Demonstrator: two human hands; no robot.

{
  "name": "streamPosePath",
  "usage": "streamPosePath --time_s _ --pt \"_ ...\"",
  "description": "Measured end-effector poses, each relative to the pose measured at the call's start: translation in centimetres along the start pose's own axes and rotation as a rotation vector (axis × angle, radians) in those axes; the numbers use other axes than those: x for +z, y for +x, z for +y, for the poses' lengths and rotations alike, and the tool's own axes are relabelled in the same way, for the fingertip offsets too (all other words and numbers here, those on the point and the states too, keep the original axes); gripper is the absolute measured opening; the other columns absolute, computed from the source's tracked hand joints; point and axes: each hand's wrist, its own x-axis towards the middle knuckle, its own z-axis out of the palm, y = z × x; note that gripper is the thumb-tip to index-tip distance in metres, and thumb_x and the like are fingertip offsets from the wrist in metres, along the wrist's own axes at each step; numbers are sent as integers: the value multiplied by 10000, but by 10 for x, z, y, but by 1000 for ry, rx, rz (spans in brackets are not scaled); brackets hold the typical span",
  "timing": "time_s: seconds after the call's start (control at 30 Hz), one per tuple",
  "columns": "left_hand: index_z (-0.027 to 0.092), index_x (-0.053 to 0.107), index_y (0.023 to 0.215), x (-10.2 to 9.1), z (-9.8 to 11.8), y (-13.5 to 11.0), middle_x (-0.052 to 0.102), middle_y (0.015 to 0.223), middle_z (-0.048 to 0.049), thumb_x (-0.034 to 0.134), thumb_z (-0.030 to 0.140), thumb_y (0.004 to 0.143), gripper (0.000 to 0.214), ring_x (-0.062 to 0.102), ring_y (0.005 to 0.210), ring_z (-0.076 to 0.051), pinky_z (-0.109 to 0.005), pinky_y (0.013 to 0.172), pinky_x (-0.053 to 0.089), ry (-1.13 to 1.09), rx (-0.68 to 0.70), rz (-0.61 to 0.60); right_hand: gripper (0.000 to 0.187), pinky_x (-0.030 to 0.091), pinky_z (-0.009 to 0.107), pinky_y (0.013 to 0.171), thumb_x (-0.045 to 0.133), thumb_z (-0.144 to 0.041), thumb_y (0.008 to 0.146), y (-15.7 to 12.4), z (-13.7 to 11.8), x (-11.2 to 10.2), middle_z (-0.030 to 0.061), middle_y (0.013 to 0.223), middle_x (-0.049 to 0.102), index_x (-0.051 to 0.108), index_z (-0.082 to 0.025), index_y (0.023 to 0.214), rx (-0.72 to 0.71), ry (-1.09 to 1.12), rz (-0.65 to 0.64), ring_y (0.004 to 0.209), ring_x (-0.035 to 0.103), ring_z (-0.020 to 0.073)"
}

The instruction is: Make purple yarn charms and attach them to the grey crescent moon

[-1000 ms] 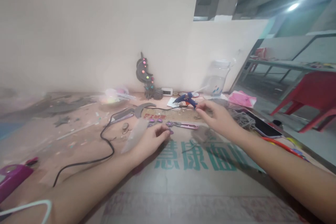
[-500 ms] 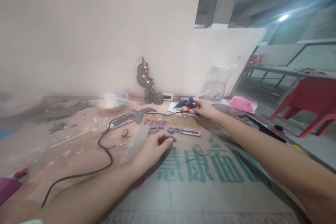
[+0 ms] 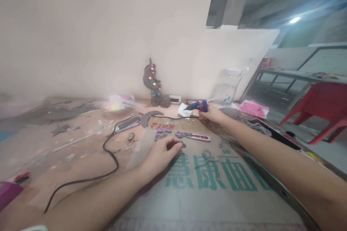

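My right hand (image 3: 211, 114) reaches far across the table and is closed round the handle of a blue glue gun (image 3: 195, 106), its nozzle pointing left. My left hand (image 3: 160, 152) rests on the cardboard sheet (image 3: 206, 191), fingers curled, its fingertips pinching a small purple piece (image 3: 183, 145). Just beyond it lie several more small purple pieces (image 3: 162, 131) and pink-handled snips (image 3: 199, 136).
A black cord (image 3: 108, 151) runs from the glue gun across the table to the left. A dark crescent decoration with coloured dots (image 3: 151, 78) leans on the white back board. A clear jar (image 3: 229, 86), pink paper (image 3: 253, 109), grey string (image 3: 208, 157) and a red chair (image 3: 324, 106) are at the right.
My right hand has stretched forward and closed round the glue gun, lifting it slightly. My left hand has stayed in place on the cardboard.
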Motion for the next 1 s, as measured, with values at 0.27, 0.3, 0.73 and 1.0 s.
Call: streamPosePath --time_s 0.27,0.3,0.73,1.0 --pt "148 695 901 0 -2 1 701 845 -66 585 356 859 239 622 793 -190 -288 737 470 -40 4 -3 162 563 265 719 600 -235 902 -24 -19 -24 103 852 764 708 -124 949 -52 200 -25 800 725 208" --pt "148 700 907 0 -1 2 705 849 -66 596 349 849 234 624 793 -189 -287 737 472 -61 -2 -4 171 560 258 732 587 -238 901 -32 -20 -28 103 873 772 713 -132 947 -80 230 -17 824 730 205" --pt "143 628 842 -3 7 0 645 720 -8 670 377 815 239 568 656 -130 -244 633 425 -157 -99 46 367 583 364 769 608 -551 805 -138 2 -11 61 833 761 722 -204 773 -259 340 24 802 707 248" --pt "141 666 873 -5 10 -1 669 748 -26 644 406 852 267 540 643 -124 -235 585 395 -110 -123 46 333 606 385 834 641 -523 789 -152 4 0 42 956 794 795 -253 908 -271 356 -77 922 738 277"
